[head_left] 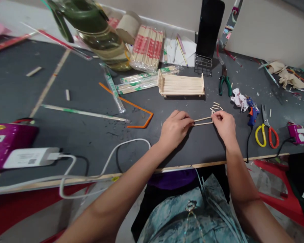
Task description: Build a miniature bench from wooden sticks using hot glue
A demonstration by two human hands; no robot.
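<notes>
A narrow frame of thin wooden sticks (203, 124) lies between my hands, low over the grey table. My left hand (176, 126) is closed on its left end, with thumb and fingers pinched together. At the other end, the fingertips of my right hand (223, 125) pinch a short upright piece joining the two long sticks. Several short cut stick pieces (216, 106) lie just beyond my right hand. Behind the hands stands a small bench-like model (181, 84) made of pale wooden sticks.
Pliers (225, 82), a blue glue gun (253, 114) and scissors (266, 130) lie right. Packs of wrapped chopsticks (148, 47) and a large jug (101, 37) stand behind. A phone (209, 28) rests upright on a wire holder. A white cable (108, 160) loops across the table's left front.
</notes>
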